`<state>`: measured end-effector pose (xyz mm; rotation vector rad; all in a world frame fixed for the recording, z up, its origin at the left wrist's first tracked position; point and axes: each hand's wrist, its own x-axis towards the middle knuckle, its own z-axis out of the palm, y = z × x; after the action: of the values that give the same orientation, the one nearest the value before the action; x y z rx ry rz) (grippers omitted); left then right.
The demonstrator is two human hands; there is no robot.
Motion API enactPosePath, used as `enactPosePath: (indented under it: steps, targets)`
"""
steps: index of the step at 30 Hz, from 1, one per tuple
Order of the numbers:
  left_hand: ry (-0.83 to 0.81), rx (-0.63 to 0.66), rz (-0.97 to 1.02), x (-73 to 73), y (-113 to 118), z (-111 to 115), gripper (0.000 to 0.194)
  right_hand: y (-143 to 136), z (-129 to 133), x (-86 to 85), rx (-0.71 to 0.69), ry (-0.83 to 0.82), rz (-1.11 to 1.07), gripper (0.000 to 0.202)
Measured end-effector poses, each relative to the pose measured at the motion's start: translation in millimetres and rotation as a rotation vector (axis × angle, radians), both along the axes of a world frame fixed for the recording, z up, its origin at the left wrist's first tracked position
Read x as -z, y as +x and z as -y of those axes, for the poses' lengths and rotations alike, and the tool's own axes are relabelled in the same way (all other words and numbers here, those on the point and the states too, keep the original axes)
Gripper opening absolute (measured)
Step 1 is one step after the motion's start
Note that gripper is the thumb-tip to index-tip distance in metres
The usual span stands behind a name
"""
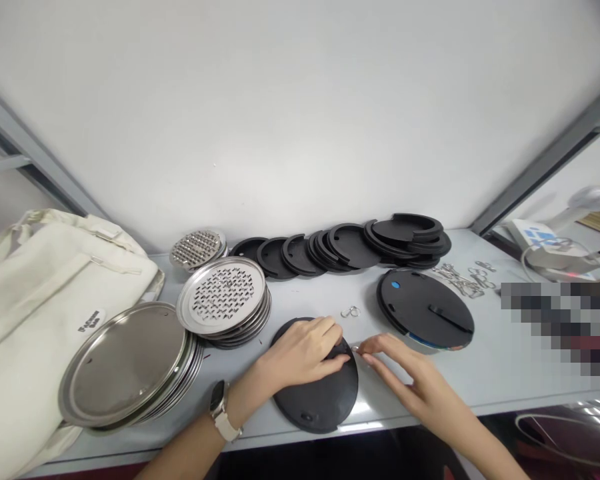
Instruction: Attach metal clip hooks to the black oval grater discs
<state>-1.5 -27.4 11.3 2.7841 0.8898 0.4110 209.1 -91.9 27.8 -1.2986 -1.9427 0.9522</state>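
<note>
A black round plate (pixel 320 408) lies near the front of the grey table. My left hand (pixel 305 353) presses on its upper part, with curled fingers and the thumb gripping it. At the plate's right edge my right hand (pixel 405 373) is closed in a pinch between thumb and forefinger. A small metal wire hook (pixel 355 349) shows at those fingertips, touching or very near the plate's rim. Just beyond, a pair of loose wire hooks (pixel 351 312) lies on the table. My fingers hide part of the plate.
Stacked steel lids (pixel 130 360) and grater discs (pixel 225 297) stand left, beside a cream bag (pixel 45 320). Black rings (pixel 350 247) line the wall. To the right are a black assembled disc (pixel 425 310), a pile of wire hooks (pixel 463 280) and a white device (pixel 550 243).
</note>
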Motion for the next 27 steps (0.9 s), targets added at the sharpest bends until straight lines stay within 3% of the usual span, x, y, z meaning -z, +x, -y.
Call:
enactPosePath:
  steps: [9, 14, 22, 27]
  targets:
    - [0.041, -0.021, -0.079, -6.3, -0.7, 2.2, 0.019, -13.5, -11.0, 22.7, 0.135, -0.026, 0.112, 0.027]
    - [0.005, 0.007, -0.049, -1.9, -1.1, 0.4, 0.02, -20.3, -19.8, 33.5, 0.105, -0.057, 0.145, 0.027]
    - [-0.05, 0.001, -0.025, 1.8, -2.7, -1.7, 0.021, -18.1, -27.6, 24.2, -0.05, -0.038, 0.235, 0.028]
    - [-0.071, 0.017, -0.003, 2.4, -4.7, -4.0, 0.02, -15.6, -36.1, 10.4, -0.165, -0.042, 0.275, 0.018]
